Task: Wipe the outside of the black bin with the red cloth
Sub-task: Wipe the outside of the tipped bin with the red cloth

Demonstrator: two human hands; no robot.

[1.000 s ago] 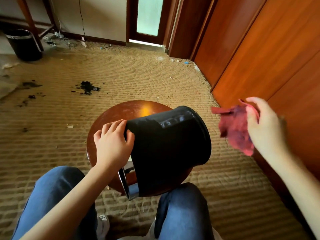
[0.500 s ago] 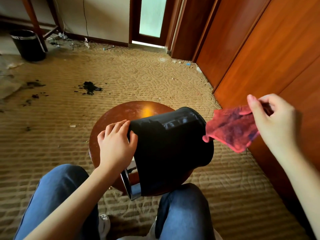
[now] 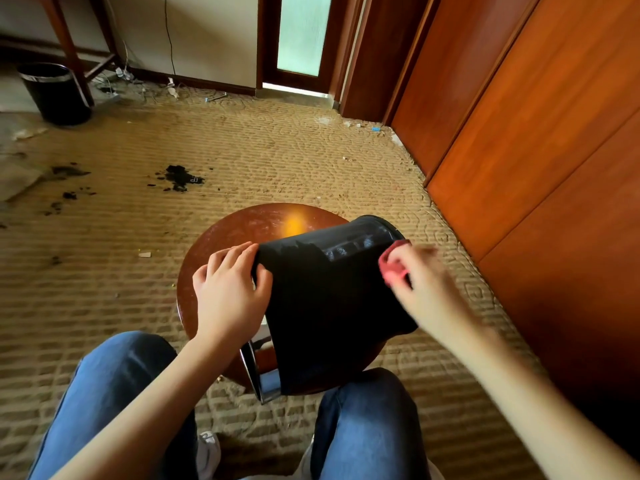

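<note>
Head view: the black bin lies tilted on its side on the round wooden stool, between the person's knees, with its metal-rimmed mouth pointing down toward 7 o'clock and its closed bottom up toward 1 o'clock. The left hand rests on the bin's side at 9 o'clock, fingers spread and curved over the edge, steadying it.

The change is on the other side. Half a second ago the right hand held the red cloth in the air, apart from the bin, at about 3 o'clock. Now the hand has come down onto the bin's upper right side, at 2 o'clock of the bin, and the cloth is pressed between the fingers and the black wall. Only a small part of the cloth shows under the hand. The fingers are closed around it, but the hand is blurred, so the exact grip I cannot tell.

I judge that the wiping is only beginning here: first contact is made, and most of the outside is not yet wiped. Another bin stands far away at 10 o'clock on the carpet.
</note>
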